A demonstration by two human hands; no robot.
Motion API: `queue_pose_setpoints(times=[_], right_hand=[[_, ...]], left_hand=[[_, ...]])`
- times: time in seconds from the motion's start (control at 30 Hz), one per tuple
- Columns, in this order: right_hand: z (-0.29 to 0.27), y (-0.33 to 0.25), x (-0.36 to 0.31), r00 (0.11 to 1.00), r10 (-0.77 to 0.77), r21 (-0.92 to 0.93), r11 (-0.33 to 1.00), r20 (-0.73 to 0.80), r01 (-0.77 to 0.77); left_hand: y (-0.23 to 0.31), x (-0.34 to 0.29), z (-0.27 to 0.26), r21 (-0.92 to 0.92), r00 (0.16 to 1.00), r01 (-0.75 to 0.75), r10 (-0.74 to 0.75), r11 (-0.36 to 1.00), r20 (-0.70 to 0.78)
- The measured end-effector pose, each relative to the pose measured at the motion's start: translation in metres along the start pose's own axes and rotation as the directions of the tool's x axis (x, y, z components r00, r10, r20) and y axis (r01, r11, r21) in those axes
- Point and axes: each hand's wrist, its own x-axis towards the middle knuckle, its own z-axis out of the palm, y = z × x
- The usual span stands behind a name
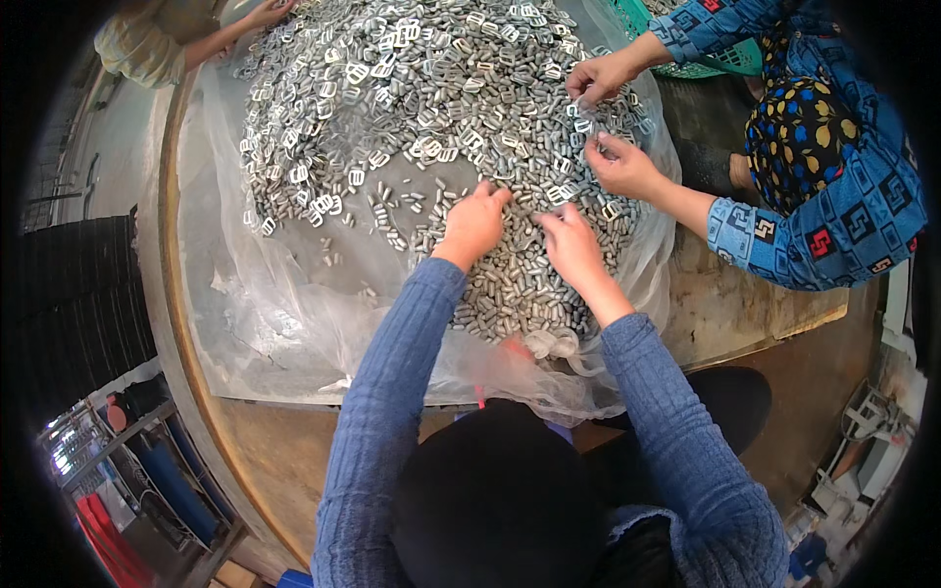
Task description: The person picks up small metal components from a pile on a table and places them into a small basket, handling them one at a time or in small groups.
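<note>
Left and far: slide buckles point(356, 177) mixed among grey metal pellets point(520, 306); separation looks far from done. Centre: your left hand point(474, 227) curled onto pellets, grip can't tell. Right: your right hand point(573, 245) low over pellets, fingers blurred, grip can't tell; nearest pellets look mostly buckle-free.

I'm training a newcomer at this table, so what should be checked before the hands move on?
1. Left hand over the cylinders: ok.
2. Right hand over them too: ok.
3. Anything pinched in either hand: cannot tell, too blurred.
4. Co-worker's nearer hand apart from both: ok.
5. Buckles separate from cylinders: not ok, mixed together in the far part.
6. Sheet flat: not ok, rumpled at the near edge.
</note>
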Motion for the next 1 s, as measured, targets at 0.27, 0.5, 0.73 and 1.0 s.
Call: queue_pose_setpoints(times=[0.27,0.5,0.73,1.0], right_hand=[[-0.034,-0.013,-0.017,0.978,-0.102,0.279,0.959,0.182,0.048],[-0.044,-0.008,-0.017,0.939,0.195,0.59,0.736,0.283,-0.331],[-0.012,-0.037,-0.019,0.991,0.044,0.106,0.993,0.124,-0.057],[-0.008,-0.007,-0.013,0.985,0.17,0.634,0.759,0.022,-0.145]], left_hand=[[0.002,-0.067,-0.031,-0.357,0.959,-0.179,0.243,0.917,0.145],[-0.006,-0.088,-0.049,-0.394,0.99,-0.029,-0.027,0.919,-0.136],[0.01,-0.071,-0.013,-0.094,0.985,0.06,-0.074,0.994,-0.154],[0.007,-0.056,-0.017,-0.081,0.983,0.166,-0.171,0.983,-0.066]])
